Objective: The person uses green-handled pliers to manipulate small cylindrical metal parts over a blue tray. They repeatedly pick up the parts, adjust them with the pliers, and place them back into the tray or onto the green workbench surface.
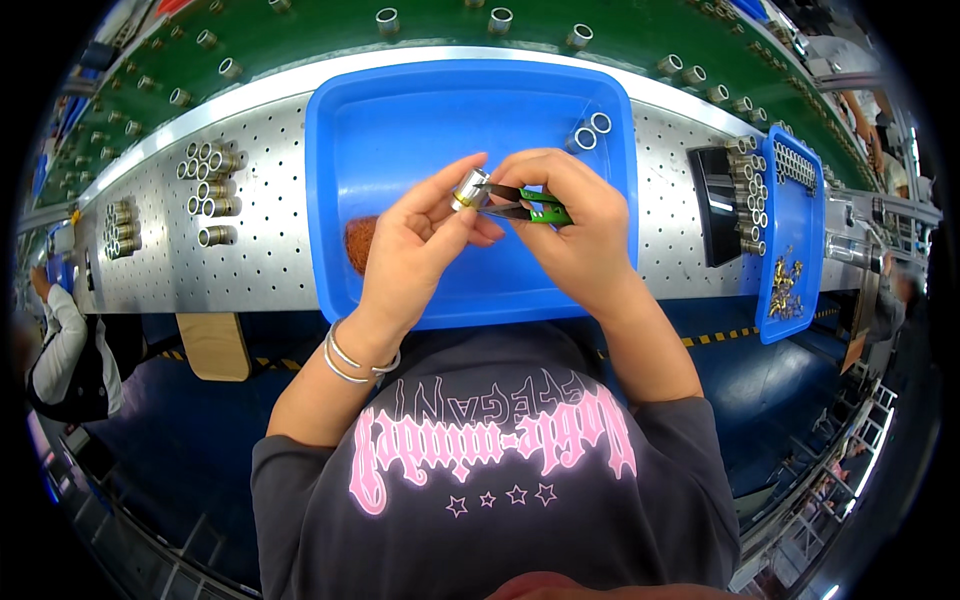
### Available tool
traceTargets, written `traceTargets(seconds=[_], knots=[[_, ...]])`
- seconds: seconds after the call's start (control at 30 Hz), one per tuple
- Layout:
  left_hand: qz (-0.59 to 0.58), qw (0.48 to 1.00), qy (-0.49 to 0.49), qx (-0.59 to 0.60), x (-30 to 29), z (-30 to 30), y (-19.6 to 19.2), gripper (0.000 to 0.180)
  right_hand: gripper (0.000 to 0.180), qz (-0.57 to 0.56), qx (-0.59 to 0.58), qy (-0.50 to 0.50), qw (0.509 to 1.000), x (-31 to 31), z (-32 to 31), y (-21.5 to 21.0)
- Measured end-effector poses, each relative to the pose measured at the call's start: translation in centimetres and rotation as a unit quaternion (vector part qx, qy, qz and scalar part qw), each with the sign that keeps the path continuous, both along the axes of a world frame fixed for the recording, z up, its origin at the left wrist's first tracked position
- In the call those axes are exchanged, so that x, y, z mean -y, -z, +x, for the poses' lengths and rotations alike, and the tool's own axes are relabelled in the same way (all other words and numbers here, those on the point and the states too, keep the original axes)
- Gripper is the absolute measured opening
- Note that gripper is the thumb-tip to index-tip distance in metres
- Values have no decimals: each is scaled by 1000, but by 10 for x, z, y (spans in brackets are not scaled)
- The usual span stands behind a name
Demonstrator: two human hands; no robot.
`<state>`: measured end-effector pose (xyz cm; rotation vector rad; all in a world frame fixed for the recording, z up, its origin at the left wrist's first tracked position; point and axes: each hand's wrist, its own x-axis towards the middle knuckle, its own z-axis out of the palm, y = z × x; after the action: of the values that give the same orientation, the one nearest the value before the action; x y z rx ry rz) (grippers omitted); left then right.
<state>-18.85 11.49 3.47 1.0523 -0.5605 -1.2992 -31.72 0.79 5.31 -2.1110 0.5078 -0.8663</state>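
Observation:
Between the fingertips of my left hand (420,225) is a short silver metal cylinder (471,188), tilted, with a yellowish band at its lower end. My right hand (575,210) grips small green-handled thread snips (545,207), their dark blades pointing left at the cylinder's side; whether they touch it I cannot tell. Both hands are above a large blue tray (335,120). Inside the tray, a reddish-brown fibrous clump (359,244) lies by my left wrist, and two metal rings (584,138) sit in the far right corner.
The tray stands on a perforated metal bench (265,250). More metal cylinders (213,190) are grouped on the left. To the right are a black flat device (715,205), stacked cylinders (750,200) and a smaller blue tray (790,240) with brass-coloured pieces. Beyond runs a green conveyor (450,25) carrying cylinders.

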Motion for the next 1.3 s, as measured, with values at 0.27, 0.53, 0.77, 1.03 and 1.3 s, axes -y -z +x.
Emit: traceTargets(seconds=[0.27,0.53,0.77,1.03,1.3], knots=[[-30,999,6,38,-2,-2,2,43,24,-9,2,13,1000,1,-4,-7],[-3,1000,-31,-4,0,-1,-2,44,24,24,26,71,997,-1,-2,-11],[-16,997,-68,-34,1,-1,-6,45,19,-26,-60,27,997,-1,-6,-7],[-26,997,-64,-25,1,-2,-7,46,15,-3,-63,39,997,-1,-6,-2],[-30,997,-57,-31,1,-2,-9,47,14,15,-62,40,997,-1,-7,-3]])
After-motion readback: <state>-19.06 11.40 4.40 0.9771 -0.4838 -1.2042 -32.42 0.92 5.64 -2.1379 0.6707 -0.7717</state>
